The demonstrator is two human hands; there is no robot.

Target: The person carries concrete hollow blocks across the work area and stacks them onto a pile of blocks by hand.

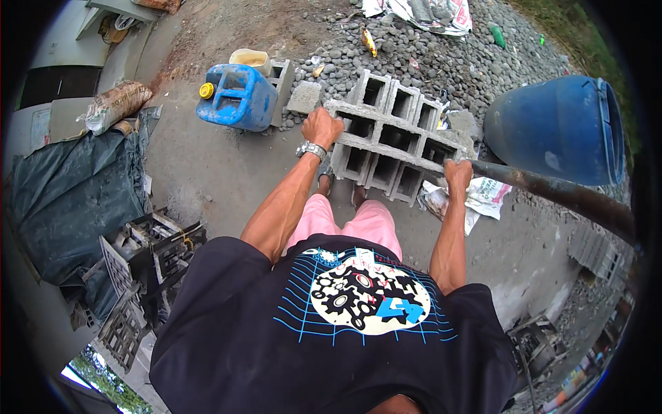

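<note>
A grey hollow concrete block (378,133) lies across the middle of the view, its three open cells facing up. My left hand (322,129), with a metal watch on the wrist, is closed on the block's left end. At the opposite end, my right hand (458,174) is closed round the near corner. More hollow blocks (381,172) show beneath it on the near and far sides; how they are stacked is partly hidden. A dark pole (552,186) runs from beside my right hand to the right edge; I cannot tell whether it touches the hand.
A blue jerrycan (238,98) with a yellow cap stands at the left, beside another block (281,90). At the right lies a large blue drum (555,130). Gravel (338,65) covers the far ground. White sacks (485,196) lie near my right hand. A dark tarp (76,196) hangs at far left.
</note>
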